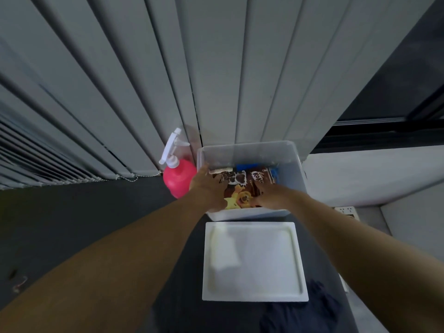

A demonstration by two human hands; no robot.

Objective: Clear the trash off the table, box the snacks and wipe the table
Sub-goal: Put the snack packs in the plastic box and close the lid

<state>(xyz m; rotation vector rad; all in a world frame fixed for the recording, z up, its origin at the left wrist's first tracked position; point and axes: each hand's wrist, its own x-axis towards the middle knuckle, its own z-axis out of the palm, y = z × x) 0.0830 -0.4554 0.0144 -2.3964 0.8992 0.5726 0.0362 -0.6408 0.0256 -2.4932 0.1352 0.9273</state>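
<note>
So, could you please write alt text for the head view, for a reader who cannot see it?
The left hand and right hand rest on a brown snack bag inside an open white box on a dark table. The box's lid lies in front, a pink spray bottle stands at its left.

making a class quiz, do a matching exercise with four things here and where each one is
1 pink plastic spray bottle
2 flat white rectangular lid
3 brown printed snack bag
4 dark blue fabric

a in the white plastic box, under left hand and right hand
b left of the box
c bottom edge of view
d on the dark table, before the box

Pairs: 1-b, 2-d, 3-a, 4-c
</note>
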